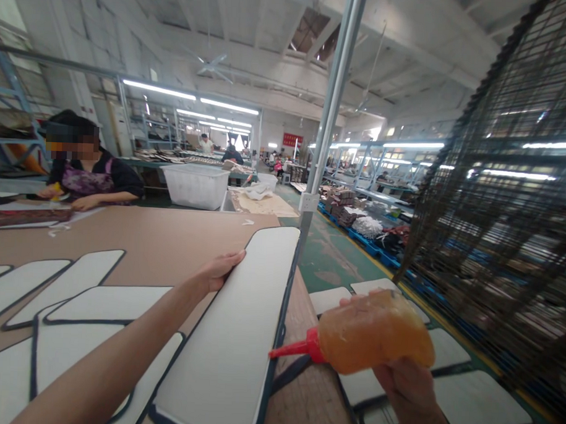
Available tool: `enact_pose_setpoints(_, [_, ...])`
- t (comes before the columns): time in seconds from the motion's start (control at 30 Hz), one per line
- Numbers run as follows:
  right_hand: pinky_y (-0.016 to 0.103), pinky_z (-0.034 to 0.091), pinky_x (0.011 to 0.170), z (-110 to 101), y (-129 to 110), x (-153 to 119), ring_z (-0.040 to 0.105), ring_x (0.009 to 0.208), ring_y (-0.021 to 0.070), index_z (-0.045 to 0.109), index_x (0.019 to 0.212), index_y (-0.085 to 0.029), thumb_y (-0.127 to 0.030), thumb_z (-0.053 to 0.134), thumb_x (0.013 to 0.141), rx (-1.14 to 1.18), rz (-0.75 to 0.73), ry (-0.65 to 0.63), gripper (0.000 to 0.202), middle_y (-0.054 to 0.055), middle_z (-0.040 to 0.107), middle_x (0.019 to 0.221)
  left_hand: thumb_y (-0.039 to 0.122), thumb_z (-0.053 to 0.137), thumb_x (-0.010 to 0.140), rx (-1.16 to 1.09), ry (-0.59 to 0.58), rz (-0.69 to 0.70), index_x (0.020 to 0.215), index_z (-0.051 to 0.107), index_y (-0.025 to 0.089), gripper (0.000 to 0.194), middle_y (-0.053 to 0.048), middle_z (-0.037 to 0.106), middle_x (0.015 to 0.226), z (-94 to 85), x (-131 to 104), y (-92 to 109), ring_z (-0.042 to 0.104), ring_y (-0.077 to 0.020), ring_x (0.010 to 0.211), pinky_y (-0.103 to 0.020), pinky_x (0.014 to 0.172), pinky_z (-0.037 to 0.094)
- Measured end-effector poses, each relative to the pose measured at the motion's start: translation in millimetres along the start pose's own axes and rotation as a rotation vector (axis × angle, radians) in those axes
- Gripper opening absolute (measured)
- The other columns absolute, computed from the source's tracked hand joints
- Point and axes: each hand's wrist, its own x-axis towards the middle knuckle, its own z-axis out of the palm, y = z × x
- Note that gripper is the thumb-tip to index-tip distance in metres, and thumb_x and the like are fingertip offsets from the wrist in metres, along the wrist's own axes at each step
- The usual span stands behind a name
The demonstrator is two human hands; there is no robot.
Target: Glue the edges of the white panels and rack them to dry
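1. Nearest the camera, the left forearm (115, 348) reaches in from 8 o'clock; its left hand (223, 270) pinches the left edge of a white panel (237, 322), though whatever lies under the panel is hidden.
2. The panel sits toward 6 o'clock, dark-edged and tilted above the bench (143, 235). It looks light and stiff, its face probably smooth; the long rims seem the best hold.
3. At 5 o'clock, the right hand (409, 383) wraps its fingers round an amber-filled bottle (376, 333). This is likely soft-walled and squeezable, with some liquid weight, best held round its body.
4. Its red nozzle (294, 349) points to 9 o'clock, tip at the panel's right edge; contact is uncertain.
5. No label shows on bottle or panel. A distant red banner (292, 140) at 12 o'clock bears unreadable writing.
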Motion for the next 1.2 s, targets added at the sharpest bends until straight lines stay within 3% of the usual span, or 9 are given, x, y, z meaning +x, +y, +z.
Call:
enact_pose_setpoints(0.2, [0.037, 0.053, 0.075, 1.6, -1.9, -2.9, 0.065, 0.083, 0.0261, 0.062, 0.098, -0.029, -0.042, 0.083, 0.049, 0.006, 0.005, -0.005, 0.055, 0.003, 0.069, 0.093, 0.018, 0.056, 0.081, -0.002, 0.034, 0.007, 0.073, 0.059, 0.014, 0.01, -0.002, 0.066, 0.057, 0.9, 3.8, 5.7, 0.06, -0.0143, 0.049, -0.026, 0.05, 0.052])
enact_pose_setpoints(0.37, [0.034, 0.054, 0.069, -4.6, 0.3, -6.3, 0.063, 0.089, 0.0269, 0.06, 0.104, -0.029, -0.04, 0.082, 0.052, 0.046, -0.004, -0.049, 0.057, 0.004, 0.069, 0.097, 0.02, 0.055, 0.081, -0.01, 0.059, 0.012, 0.075, 0.06, 0.014, 0.01, -0.002, 0.067, 0.058, -4.5, 15.3, 5.2, 0.062, -0.0154, 0.05, -0.026, 0.051, 0.053])
enact_pose_setpoints(0.63, [0.043, 0.053, 0.077, -7.5, 1.2, -10.3, 0.062, 0.092, 0.0298, 0.059, 0.105, -0.028, -0.041, 0.082, 0.05, 0.026, -0.001, -0.057, 0.062, 0.006, 0.068, 0.098, 0.02, 0.054, 0.082, -0.031, 0.085, 0.014, 0.08, 0.062, 0.012, 0.012, -0.004, 0.068, 0.061, -19.1, 29.8, 3.5, 0.063, -0.0173, 0.05, -0.03, 0.052, 0.055])
enact_pose_setpoints(0.9, [0.045, 0.05, 0.08, -14.1, 8.7, -13.7, 0.061, 0.095, 0.033, 0.056, 0.11, -0.023, -0.043, 0.078, 0.055, -0.037, -0.027, -0.062, 0.062, 0.014, 0.064, 0.106, 0.018, 0.05, 0.083, -0.108, 0.216, 0.039, 0.083, 0.063, 0.009, 0.015, -0.005, 0.067, 0.055, -26.6, 27.4, 4.7, 0.061, -0.0167, 0.044, -0.028, 0.047, 0.053])
enact_pose_setpoints(1.03, [0.047, 0.051, 0.077, -16.8, 14.3, -19.6, 0.062, 0.091, 0.0331, 0.054, 0.112, -0.023, -0.035, 0.077, 0.057, -0.084, -0.086, 0.044, 0.061, 0.014, 0.065, 0.104, 0.017, 0.048, 0.085, -0.17, 0.294, 0.055, 0.085, 0.063, 0.009, 0.017, -0.003, 0.064, 0.051, -31.6, 27.9, 1.7, 0.058, -0.0145, 0.04, -0.025, 0.043, 0.051])
enact_pose_setpoints(1.2, [0.044, 0.054, 0.072, 0.6, 12.3, -33.1, 0.064, 0.087, 0.0322, 0.054, 0.113, -0.023, -0.033, 0.081, 0.053, -0.074, -0.143, 0.224, 0.067, 0.012, 0.068, 0.099, 0.015, 0.042, 0.088, -0.273, 0.38, 0.065, 0.09, 0.062, 0.01, 0.02, 0.0, 0.061, 0.044, -38.5, 33.5, -6.1, 0.054, -0.0128, 0.033, -0.023, 0.039, 0.05])
